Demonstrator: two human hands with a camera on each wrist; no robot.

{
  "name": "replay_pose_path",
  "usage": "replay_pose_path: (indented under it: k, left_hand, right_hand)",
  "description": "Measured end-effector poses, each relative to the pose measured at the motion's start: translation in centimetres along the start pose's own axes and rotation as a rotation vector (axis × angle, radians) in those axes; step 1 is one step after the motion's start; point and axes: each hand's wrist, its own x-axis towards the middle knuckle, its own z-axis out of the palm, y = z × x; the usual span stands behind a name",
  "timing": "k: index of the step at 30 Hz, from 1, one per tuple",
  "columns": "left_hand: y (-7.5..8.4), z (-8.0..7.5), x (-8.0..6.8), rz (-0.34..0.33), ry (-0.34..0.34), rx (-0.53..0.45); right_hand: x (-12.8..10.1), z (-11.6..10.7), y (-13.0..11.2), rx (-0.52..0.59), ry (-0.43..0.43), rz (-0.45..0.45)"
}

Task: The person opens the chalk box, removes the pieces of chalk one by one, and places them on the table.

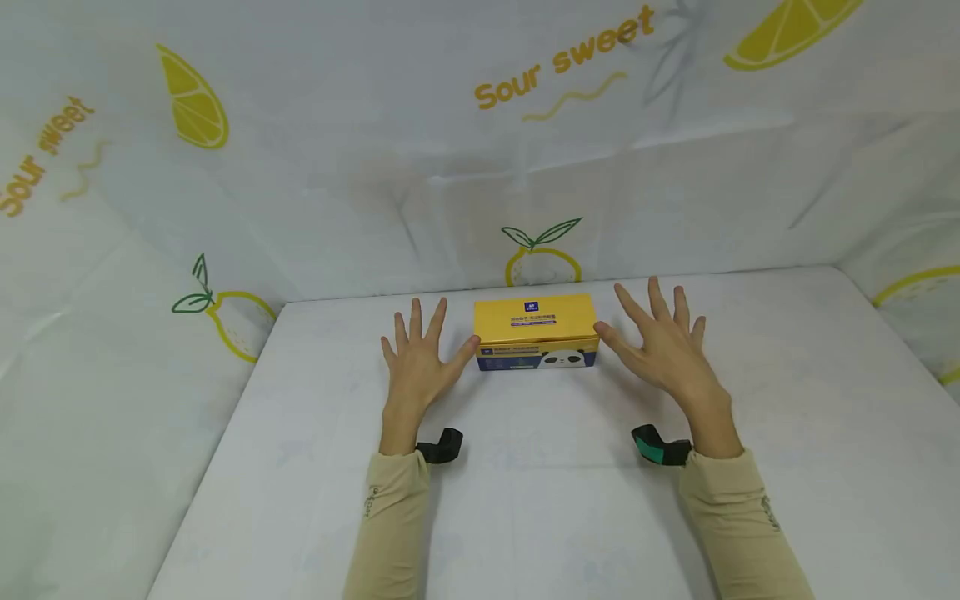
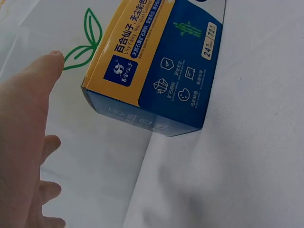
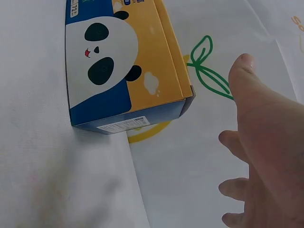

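Observation:
A yellow and blue box of dust-free chalk [image 1: 534, 319], with a panda face on its front, sits closed near the back of the white table. My left hand [image 1: 418, 367] is spread to the left of it, its thumb tip at the box's left end in the head view. On the other side my right hand [image 1: 667, 346] is spread too, thumb pointing at the box's right end. Both wrist views show a gap between the thumb and the chalk box [image 2: 156, 66]. The panda face [image 3: 97, 52] fills much of the right wrist view. Neither hand holds anything.
The white tabletop [image 1: 525, 517] stretches toward me. Behind it hangs a white cloth [image 1: 360, 150] printed with lemons and "Sour sweet" lettering. A black wrist mount [image 1: 441, 447] is on the left wrist, a black and green one [image 1: 662, 447] on the right.

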Motion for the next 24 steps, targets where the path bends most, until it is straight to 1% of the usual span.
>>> replay_pose_path:
  k: [3, 5, 7, 9, 11, 14, 17, 20, 24]
  left_hand:
    - [0.1, 0.1, 0.1, 0.020, 0.018, -0.015]
    - [0.2, 0.3, 0.1, 0.045, 0.035, -0.046]
    - [0.3, 0.7, 0.3, 0.071, 0.053, -0.103]
    - [0.4, 1.3, 0.4, 0.089, 0.054, -0.209]
    - [0.4, 2.0, 0.5, 0.099, 0.046, -0.341]
    - [0.4, 3.4, 0.7, 0.113, 0.017, -0.558]
    - [0.4, 4.8, 0.9, 0.136, -0.006, -0.721]
    - [0.5, 5.7, 0.9, 0.154, -0.020, -0.825]
    - [0.5, 6.2, 1.1, 0.172, -0.031, -0.893]
  right_hand:
    - [0.0, 0.1, 0.0, 0.012, 0.005, -0.011]
    - [0.0, 0.1, 0.0, 0.018, 0.007, -0.012]
    - [0.0, 0.1, 0.0, 0.027, 0.006, -0.010]
    - [0.1, 0.2, 0.0, 0.051, 0.002, -0.014]
    - [0.3, 0.4, 0.2, 0.115, 0.001, -0.039]
    - [0.9, 1.2, 0.5, 0.281, -0.004, -0.094]
    - [1.6, 2.4, 1.0, 0.449, -0.012, -0.123]
    - [2.0, 3.3, 1.4, 0.551, -0.019, -0.115]
    - [2.2, 3.9, 1.7, 0.623, -0.031, -0.119]
